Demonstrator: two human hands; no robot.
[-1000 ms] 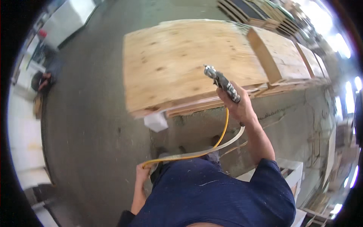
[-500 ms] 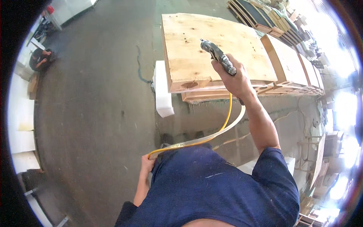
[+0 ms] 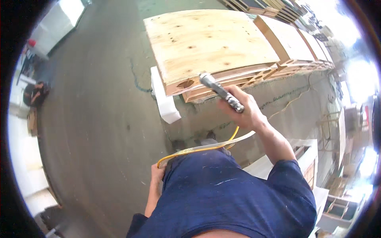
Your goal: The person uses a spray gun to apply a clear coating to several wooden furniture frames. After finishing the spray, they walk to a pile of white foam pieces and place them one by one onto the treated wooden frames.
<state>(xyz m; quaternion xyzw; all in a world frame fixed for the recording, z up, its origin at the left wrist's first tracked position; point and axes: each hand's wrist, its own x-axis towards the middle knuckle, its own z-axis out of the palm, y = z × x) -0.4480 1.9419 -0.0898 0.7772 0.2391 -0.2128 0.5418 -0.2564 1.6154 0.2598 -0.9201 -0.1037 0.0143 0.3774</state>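
Note:
My right hand [image 3: 251,111] is wrapped round a metal spray gun [image 3: 220,92], held up near the front edge of a plywood-topped wooden box frame [image 3: 210,39]. The gun's nozzle end points away and to the left, apart from the wood. From beneath that hand a yellow hose [image 3: 206,148] and a pale translucent hose [image 3: 245,137] curve across my waist. My left hand [image 3: 158,173], low at my left hip, is closed round the yellow hose; whether it also grips the pale one is hard to see.
A white foam block [image 3: 166,99] lies at the left of the frame. More box frames [image 3: 287,37] line up to the right. Behind my right arm stands a white-covered wooden piece [image 3: 309,158]. Another person [image 3: 33,93] crouches at the far left. A thin hose [image 3: 291,101] runs over the floor.
My right hand and the spray gun have come back toward me, off from over the plywood top. The view has turned, so the frames sit further left. My left hand stays at the hose.

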